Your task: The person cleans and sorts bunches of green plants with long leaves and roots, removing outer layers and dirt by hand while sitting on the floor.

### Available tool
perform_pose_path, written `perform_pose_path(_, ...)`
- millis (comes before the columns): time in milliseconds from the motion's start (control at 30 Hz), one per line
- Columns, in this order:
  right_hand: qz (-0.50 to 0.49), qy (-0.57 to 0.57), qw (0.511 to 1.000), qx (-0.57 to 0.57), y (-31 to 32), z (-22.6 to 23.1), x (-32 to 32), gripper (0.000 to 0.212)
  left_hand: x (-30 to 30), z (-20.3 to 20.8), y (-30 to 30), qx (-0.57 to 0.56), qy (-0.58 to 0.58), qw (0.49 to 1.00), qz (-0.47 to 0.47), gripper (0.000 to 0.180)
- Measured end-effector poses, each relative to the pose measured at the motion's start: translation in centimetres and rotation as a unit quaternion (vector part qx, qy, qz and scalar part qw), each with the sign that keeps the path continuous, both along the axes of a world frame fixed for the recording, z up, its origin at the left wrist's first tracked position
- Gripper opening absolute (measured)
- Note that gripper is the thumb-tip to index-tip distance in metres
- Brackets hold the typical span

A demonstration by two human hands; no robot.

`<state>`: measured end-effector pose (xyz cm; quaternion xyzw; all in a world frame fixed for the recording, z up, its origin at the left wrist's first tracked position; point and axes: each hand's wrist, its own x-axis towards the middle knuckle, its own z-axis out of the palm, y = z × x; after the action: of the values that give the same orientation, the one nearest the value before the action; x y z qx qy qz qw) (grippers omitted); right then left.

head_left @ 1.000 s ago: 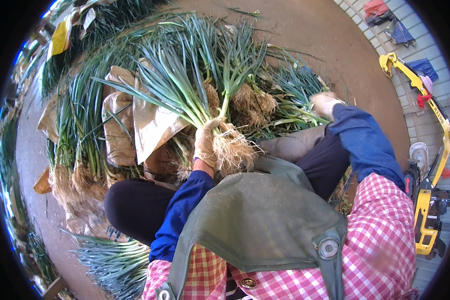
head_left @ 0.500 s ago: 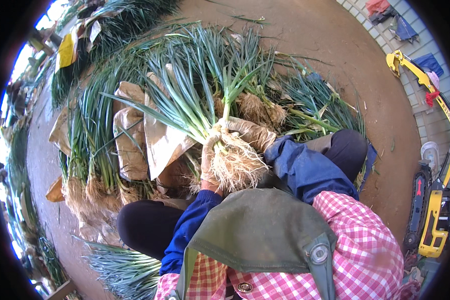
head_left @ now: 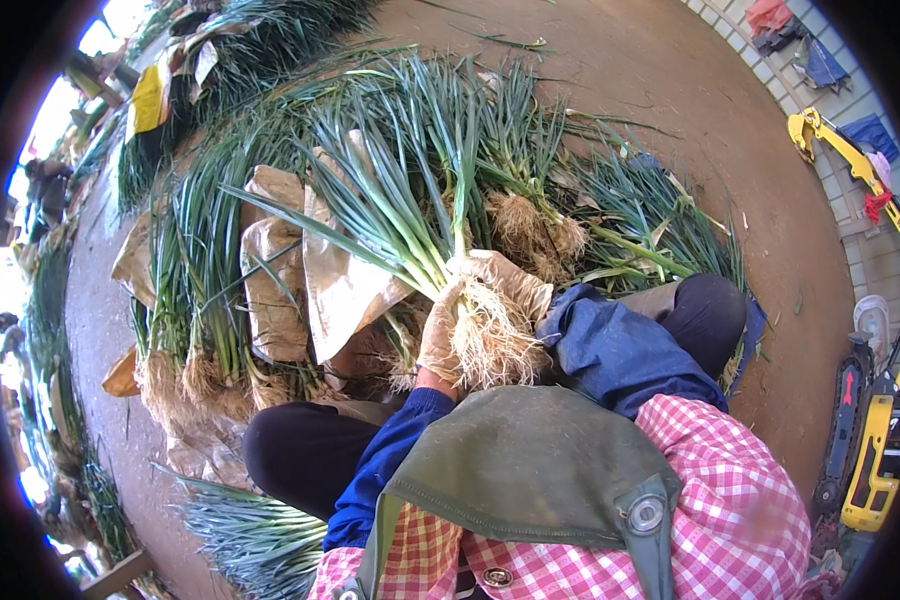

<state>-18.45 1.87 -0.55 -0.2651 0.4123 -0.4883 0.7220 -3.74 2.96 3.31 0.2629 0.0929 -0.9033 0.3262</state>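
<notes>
A bunch of green onions (head_left: 425, 250) with long green leaves and pale stems is held in front of my lap. Its tangled cream roots (head_left: 495, 345) hang toward me. My left hand (head_left: 438, 345), in a soiled light glove, is closed round the bunch at the base of the stems. From the right, my right hand (head_left: 510, 278), gloved alike, is closed on an upright stalk beside the bunch, just above the roots; its fingertips are partly hidden. Beyond my hands lie more green onions (head_left: 520, 225) with brown, earthy roots.
More green onions (head_left: 205, 290) lean on brown sacking (head_left: 275, 285) at left. Another pile (head_left: 660, 220) lies at right, and trimmed-looking leaves (head_left: 255, 535) rest near my left knee. A yellow toy-like excavator (head_left: 870, 470) stands at the far right by tiles.
The stalk at my right hand now stands closer against the bunch, its leaves less spread. Both hands remain at the stem bases. The whole view has shifted slightly.
</notes>
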Motion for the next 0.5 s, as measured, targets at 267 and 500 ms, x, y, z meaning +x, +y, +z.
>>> perform_pose_path(267,-0.034,0.079,0.996,0.021,0.4,0.5,1.5,0.025,1.1,0.0,0.6,-0.035,-0.048,0.998,-0.009,0.022)
perform_pose_path(500,-0.022,0.257,0.966,-0.018,1.0,1.0,0.8,0.023,0.8,-1.5,0.6,-0.037,-0.044,0.998,-0.011,0.019)
